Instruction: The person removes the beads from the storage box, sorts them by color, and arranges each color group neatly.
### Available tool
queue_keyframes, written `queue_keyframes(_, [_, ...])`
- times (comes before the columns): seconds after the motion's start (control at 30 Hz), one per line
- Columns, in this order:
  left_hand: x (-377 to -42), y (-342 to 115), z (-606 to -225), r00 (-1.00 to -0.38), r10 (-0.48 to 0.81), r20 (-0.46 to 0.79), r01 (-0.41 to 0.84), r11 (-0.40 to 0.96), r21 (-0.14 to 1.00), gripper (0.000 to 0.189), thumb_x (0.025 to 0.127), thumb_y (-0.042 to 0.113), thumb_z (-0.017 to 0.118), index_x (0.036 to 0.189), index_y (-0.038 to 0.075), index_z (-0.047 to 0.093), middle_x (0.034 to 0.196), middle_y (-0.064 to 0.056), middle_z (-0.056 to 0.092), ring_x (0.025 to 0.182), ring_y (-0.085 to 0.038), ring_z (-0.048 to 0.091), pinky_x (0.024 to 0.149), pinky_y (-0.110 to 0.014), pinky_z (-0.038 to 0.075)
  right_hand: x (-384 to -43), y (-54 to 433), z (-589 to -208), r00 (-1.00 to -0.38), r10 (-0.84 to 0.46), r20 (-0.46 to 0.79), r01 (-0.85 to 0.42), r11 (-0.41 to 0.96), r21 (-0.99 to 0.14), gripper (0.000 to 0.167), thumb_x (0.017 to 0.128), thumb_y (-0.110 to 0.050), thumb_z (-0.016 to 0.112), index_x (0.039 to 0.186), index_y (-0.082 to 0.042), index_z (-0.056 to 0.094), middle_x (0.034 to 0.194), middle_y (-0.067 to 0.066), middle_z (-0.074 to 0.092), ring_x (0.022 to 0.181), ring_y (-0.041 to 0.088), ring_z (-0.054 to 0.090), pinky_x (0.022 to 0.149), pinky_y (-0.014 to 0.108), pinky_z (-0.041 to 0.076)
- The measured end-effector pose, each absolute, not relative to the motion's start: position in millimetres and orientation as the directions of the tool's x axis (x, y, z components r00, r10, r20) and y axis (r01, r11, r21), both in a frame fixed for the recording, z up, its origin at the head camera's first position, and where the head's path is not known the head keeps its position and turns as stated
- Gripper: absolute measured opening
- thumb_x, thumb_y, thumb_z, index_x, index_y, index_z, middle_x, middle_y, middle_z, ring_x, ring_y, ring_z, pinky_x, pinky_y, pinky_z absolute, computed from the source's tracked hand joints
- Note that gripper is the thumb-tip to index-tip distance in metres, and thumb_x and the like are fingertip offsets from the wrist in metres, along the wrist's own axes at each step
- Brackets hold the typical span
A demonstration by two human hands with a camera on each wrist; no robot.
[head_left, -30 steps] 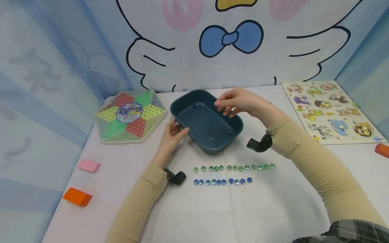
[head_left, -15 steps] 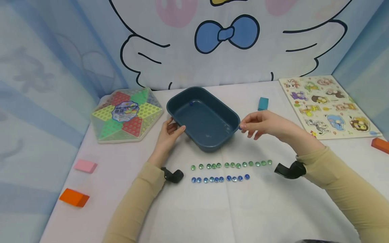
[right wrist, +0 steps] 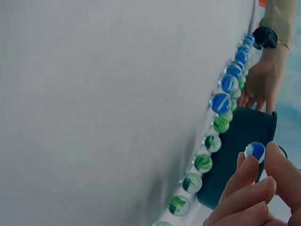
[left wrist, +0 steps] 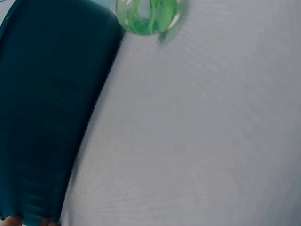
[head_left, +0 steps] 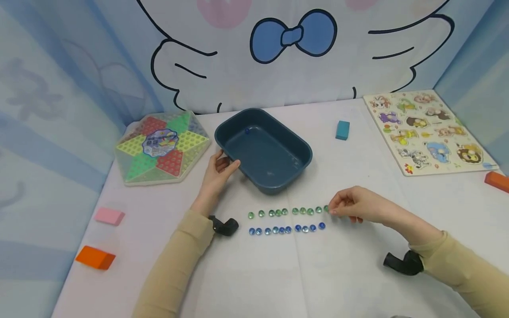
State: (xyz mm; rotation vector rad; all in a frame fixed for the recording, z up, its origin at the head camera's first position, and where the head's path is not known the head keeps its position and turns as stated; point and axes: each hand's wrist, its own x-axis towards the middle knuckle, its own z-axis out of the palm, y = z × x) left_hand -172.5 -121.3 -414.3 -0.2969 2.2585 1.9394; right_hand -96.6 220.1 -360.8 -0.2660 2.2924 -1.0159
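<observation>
My right hand (head_left: 354,204) pinches a blue-and-clear marble (right wrist: 255,150) between thumb and fingertips, as the right wrist view shows. In the head view this hand is at the right end of a row of green marbles (head_left: 278,212), overlapping that end. Nearer the front lies a shorter row of blue marbles (head_left: 282,230). My left hand (head_left: 218,174) grips the left side of a dark teal basin (head_left: 270,159), thumb at its rim. A single dark blue marble (head_left: 247,131) lies inside, towards the far left corner. The left wrist view catches the basin's outer wall and a green marble (left wrist: 146,14).
A hexagonal Chinese checkers box (head_left: 163,148) lies left of the basin. An animal puzzle board (head_left: 429,132) is at the back right. Pink (head_left: 109,216), orange (head_left: 96,257), teal (head_left: 343,130) and orange-red (head_left: 497,181) blocks sit around the table.
My right hand has come from over the basin, down and right, to the end of the green row. The left hand stays at the basin. The head view has tilted slightly downward.
</observation>
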Motion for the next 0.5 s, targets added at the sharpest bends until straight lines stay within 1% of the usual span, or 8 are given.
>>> queue_keyframes(0.23, [-174, -122, -416, -0.97, -0.049, -0.239, -0.244, 0.153, 0.958, 0.079, 0.084, 0.037, 0.066, 0.146, 0.019, 0.022, 0.141, -0.01, 0.038, 0.13, -0.021, 0.038, 0.103, -0.036, 0.038, -84, 217, -375, -0.815, -0.407, -0.412, -0.029, 0.739, -0.673, 0.014, 0.084, -0.02, 0.067, 0.089, -0.007, 0.064, 0.061, -0.001, 0.05, 0.049, 0.011, 0.044, 0.045, 0.022, 0.037])
queue_keyframes(0.5, [-173, -121, -415, -0.968, -0.047, -0.245, -0.25, 0.17, 0.953, 0.08, 0.083, 0.039, 0.067, 0.146, 0.021, 0.022, 0.141, -0.007, 0.039, 0.129, -0.019, 0.038, 0.103, -0.036, 0.037, -81, 215, -379, -0.827, -0.407, -0.387, -0.076, 0.764, -0.641, 0.012, 0.082, -0.018, 0.069, 0.088, -0.009, 0.066, 0.061, -0.003, 0.05, 0.05, 0.011, 0.044, 0.046, 0.022, 0.038])
